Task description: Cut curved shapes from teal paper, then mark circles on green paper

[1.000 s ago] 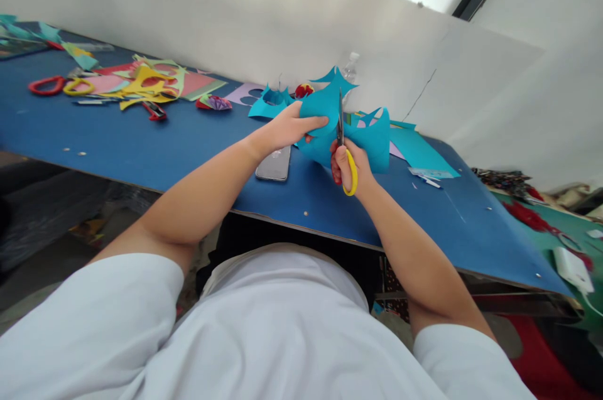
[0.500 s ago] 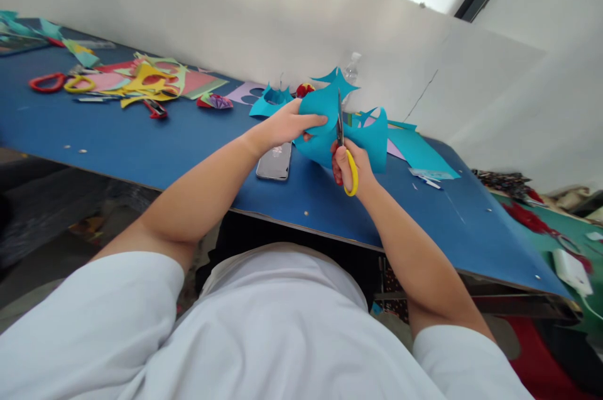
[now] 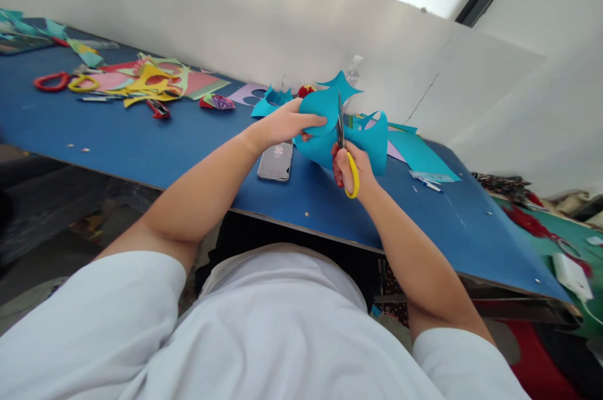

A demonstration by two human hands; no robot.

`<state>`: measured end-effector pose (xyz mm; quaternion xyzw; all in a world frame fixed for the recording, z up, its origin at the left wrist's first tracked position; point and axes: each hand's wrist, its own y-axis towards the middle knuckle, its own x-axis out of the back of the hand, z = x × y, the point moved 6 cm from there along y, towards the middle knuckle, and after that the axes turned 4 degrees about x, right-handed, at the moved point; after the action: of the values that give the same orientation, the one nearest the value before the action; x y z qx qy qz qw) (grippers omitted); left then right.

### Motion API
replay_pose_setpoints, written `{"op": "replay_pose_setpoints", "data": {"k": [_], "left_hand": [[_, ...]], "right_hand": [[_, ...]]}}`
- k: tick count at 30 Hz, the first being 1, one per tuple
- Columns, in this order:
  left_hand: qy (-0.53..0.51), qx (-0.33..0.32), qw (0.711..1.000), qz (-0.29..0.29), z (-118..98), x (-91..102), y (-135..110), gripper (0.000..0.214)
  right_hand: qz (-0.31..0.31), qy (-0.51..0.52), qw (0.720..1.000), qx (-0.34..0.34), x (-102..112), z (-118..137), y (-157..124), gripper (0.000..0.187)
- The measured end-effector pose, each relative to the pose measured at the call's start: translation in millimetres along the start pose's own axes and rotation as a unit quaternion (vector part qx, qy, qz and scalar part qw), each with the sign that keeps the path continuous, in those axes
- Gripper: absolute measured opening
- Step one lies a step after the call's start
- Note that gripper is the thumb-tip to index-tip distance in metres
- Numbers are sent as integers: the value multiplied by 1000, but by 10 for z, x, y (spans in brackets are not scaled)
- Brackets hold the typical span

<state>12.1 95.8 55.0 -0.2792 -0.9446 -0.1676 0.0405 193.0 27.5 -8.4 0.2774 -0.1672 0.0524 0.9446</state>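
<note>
My left hand (image 3: 288, 124) grips a curved sheet of teal paper (image 3: 325, 130) and holds it up above the blue table (image 3: 155, 142). My right hand (image 3: 351, 167) is closed round the yellow handles of a pair of scissors (image 3: 346, 155). The scissor blades point upward into the teal paper, between its left part and its right flap (image 3: 374, 142). Just below my left hand, a phone (image 3: 275, 161) lies flat on the table.
Coloured paper scraps (image 3: 151, 80), red and yellow scissor handles (image 3: 66, 82) and a small folded piece (image 3: 217, 102) lie at the far left. More teal sheets (image 3: 419, 152) lie at the right, a clear bottle (image 3: 353, 70) stands by the wall, and a green table (image 3: 560, 230) adjoins.
The right flap of the teal paper has swung slightly left toward the blades. Both hands stay in nearly the same place, and the view has shifted a little.
</note>
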Motion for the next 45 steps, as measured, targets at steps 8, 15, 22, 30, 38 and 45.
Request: {"op": "replay_pose_setpoints", "data": {"k": [8, 15, 22, 30, 38, 45], "left_hand": [[1, 28, 1000, -14, -34, -8, -26, 41], [-12, 20, 1000, -2, -42, 8, -26, 41], [-21, 22, 1000, -6, -27, 55, -18, 41], [-4, 16, 999, -41, -3, 106, 6, 31], [-12, -26, 998, -60, -14, 120, 32, 37], [-36, -69, 991, -112, 109, 38, 78, 48]], "right_hand": [[7, -5, 1000, -4, 4, -7, -3, 87], [5, -3, 1000, -6, 3, 34, -8, 87], [9, -5, 1000, -11, -4, 64, -13, 86], [5, -19, 1000, 2, 14, 129, -27, 86], [-8, -22, 1000, 6, 30, 88, -11, 86], [-11, -40, 999, 2, 61, 36, -1, 85]]}}
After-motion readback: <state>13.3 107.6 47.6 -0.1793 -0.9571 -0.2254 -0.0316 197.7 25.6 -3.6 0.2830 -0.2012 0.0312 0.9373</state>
